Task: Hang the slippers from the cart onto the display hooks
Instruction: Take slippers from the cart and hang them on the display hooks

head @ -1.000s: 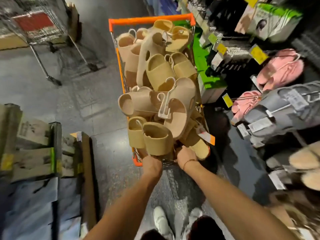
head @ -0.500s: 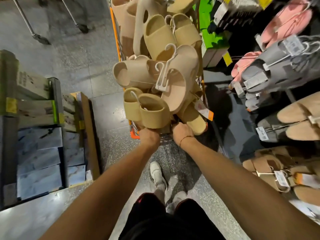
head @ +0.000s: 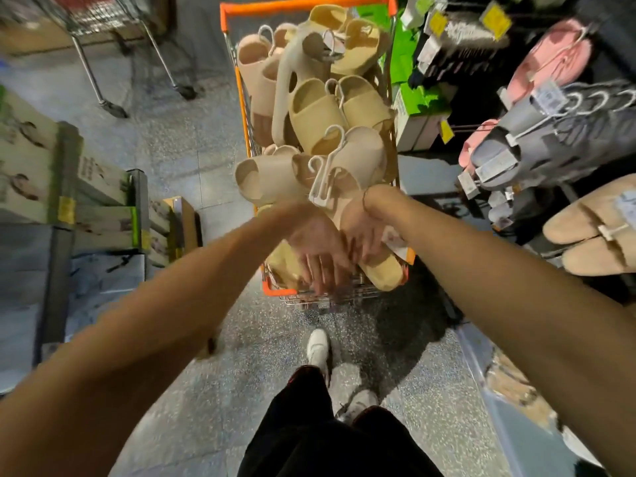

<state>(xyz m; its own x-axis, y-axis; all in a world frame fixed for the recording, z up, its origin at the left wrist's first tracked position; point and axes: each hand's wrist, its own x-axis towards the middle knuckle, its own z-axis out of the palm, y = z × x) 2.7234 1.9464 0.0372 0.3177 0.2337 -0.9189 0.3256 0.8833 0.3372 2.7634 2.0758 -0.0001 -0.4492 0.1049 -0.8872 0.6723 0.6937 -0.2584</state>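
An orange-rimmed wire cart (head: 303, 2) stands ahead of me, piled with beige and yellow slippers (head: 315, 111) on white plastic hangers (head: 323, 182). Both my hands hover over the cart's near end, motion-blurred, fingers pointing back toward me. My left hand (head: 316, 251) has straight fingers and holds nothing. My right hand (head: 364, 232), fingers spread, lies against a yellow slipper (head: 383, 270) and its orange tag; no grip shows. On the right, display hooks carry hung pink slippers (head: 550, 60), grey slippers (head: 537, 139) and tan slippers (head: 595, 228).
A bare metal cart (head: 103, 36) stands at the far left. Stacked printed boxes (head: 51, 187) line the left side of the aisle. Green-and-white boxes (head: 416, 108) sit between the cart and the display rack. My feet (head: 318, 349) are on speckled floor just behind the cart.
Both hands have let go of the cart's near handle and risen over the slippers at the near end. The view has tilted up, showing the whole cart again.
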